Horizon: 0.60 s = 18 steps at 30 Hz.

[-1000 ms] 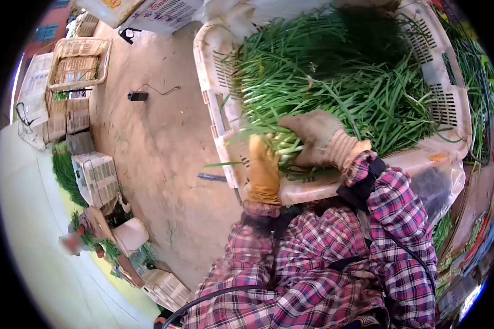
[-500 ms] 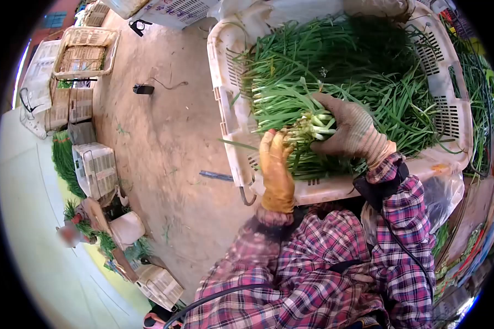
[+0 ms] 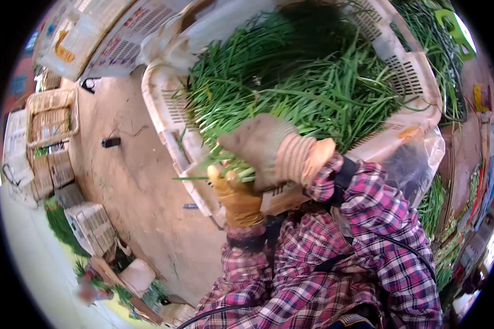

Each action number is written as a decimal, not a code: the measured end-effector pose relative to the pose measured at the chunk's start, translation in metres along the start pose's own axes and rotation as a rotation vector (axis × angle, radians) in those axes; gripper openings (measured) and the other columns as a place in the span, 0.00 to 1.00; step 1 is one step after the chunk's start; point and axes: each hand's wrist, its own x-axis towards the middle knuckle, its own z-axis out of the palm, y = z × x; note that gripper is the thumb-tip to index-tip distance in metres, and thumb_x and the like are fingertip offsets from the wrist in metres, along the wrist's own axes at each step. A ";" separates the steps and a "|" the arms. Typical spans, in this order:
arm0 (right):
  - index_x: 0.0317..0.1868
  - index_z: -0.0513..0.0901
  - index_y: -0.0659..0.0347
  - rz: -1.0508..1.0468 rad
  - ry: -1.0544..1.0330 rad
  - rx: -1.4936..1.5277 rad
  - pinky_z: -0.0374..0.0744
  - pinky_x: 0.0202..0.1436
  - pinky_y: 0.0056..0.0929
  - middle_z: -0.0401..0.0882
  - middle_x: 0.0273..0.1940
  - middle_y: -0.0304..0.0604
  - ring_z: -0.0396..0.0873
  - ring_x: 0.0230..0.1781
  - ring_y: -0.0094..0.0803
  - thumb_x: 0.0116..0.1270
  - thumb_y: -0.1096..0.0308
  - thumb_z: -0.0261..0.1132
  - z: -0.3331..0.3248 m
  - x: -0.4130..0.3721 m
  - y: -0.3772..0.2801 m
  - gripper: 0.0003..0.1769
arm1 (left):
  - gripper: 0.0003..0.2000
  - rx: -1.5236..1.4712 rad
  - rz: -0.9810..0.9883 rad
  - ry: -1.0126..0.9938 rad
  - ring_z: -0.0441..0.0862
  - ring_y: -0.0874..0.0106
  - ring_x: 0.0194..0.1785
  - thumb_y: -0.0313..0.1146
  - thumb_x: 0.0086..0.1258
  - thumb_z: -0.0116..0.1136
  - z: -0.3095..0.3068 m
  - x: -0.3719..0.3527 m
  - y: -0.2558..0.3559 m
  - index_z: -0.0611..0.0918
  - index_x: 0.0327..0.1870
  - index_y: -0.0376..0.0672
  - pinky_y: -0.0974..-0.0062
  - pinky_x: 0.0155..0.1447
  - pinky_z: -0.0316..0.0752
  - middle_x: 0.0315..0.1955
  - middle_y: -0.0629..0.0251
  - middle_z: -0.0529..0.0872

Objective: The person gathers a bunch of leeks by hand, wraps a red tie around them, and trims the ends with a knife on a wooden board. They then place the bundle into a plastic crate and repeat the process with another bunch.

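A bunch of green chives (image 3: pixel 237 170) with pale white stem ends is held at the near left corner of a crate. My right hand (image 3: pixel 266 151), in a grey-brown knit glove, wraps round it from above and hides much of it. Against the white ends rest the bent fingers of my left hand (image 3: pixel 237 200), in a yellow-orange glove. Both hands are closed on the bunch, partly blurred by motion. Many more chives (image 3: pixel 302 82) lie in the white slotted plastic crate (image 3: pixel 164 104), beneath and beyond my hands.
Clear plastic (image 3: pixel 414 159) hangs at the crate's near right side. More greens (image 3: pixel 422 60) lie to the right. Across the earthen floor (image 3: pixel 137 181) are a small black object (image 3: pixel 111 142) and stacked crates (image 3: pixel 52 118). Another person (image 3: pixel 90 292), blurred, is at lower left.
The view has turned, so the crate appears further left and tilted. My right hand has come over the bunch and now covers more of its white ends; my left stays against them.
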 end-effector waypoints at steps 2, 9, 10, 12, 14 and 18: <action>0.56 0.72 0.54 0.005 0.020 0.087 0.76 0.49 0.37 0.79 0.41 0.46 0.78 0.44 0.43 0.39 0.54 0.71 0.004 -0.005 0.006 0.39 | 0.23 -0.417 -0.274 -0.091 0.76 0.67 0.49 0.47 0.75 0.38 -0.002 0.010 -0.001 0.66 0.61 0.39 0.68 0.61 0.66 0.53 0.60 0.75; 0.51 0.77 0.51 0.006 0.069 0.183 0.76 0.48 0.39 0.80 0.39 0.42 0.79 0.43 0.41 0.41 0.57 0.71 0.015 -0.007 0.008 0.31 | 0.29 -1.630 -0.791 0.125 0.71 0.65 0.58 0.48 0.69 0.48 0.006 0.024 -0.003 0.61 0.67 0.43 0.62 0.63 0.64 0.57 0.60 0.72; 0.51 0.77 0.51 -0.012 0.064 0.181 0.76 0.48 0.39 0.80 0.39 0.42 0.79 0.43 0.41 0.41 0.57 0.71 0.016 -0.009 0.007 0.31 | 0.28 -1.505 -0.784 0.111 0.71 0.65 0.58 0.45 0.69 0.47 0.010 0.018 -0.015 0.61 0.67 0.42 0.62 0.62 0.65 0.57 0.59 0.72; 0.48 0.79 0.53 -0.031 0.246 0.237 0.78 0.45 0.37 0.80 0.38 0.44 0.79 0.41 0.40 0.42 0.60 0.71 0.011 -0.019 0.005 0.28 | 0.25 -1.245 -0.735 0.008 0.71 0.64 0.59 0.41 0.71 0.47 0.022 0.006 -0.049 0.61 0.66 0.41 0.63 0.61 0.68 0.58 0.56 0.71; 0.48 0.79 0.56 -0.044 0.463 0.300 0.79 0.43 0.32 0.80 0.38 0.45 0.80 0.38 0.36 0.43 0.64 0.71 0.002 -0.033 0.014 0.27 | 0.23 -1.097 -0.698 -0.103 0.71 0.64 0.60 0.37 0.72 0.47 0.025 -0.001 -0.071 0.61 0.66 0.39 0.63 0.60 0.70 0.58 0.54 0.70; 0.48 0.78 0.58 0.079 0.423 0.806 0.78 0.40 0.26 0.78 0.34 0.41 0.77 0.32 0.27 0.48 0.65 0.70 -0.019 -0.049 0.027 0.24 | 0.24 -1.386 -1.110 0.270 0.73 0.62 0.58 0.27 0.70 0.48 0.007 0.016 -0.024 0.60 0.66 0.37 0.67 0.58 0.74 0.59 0.53 0.69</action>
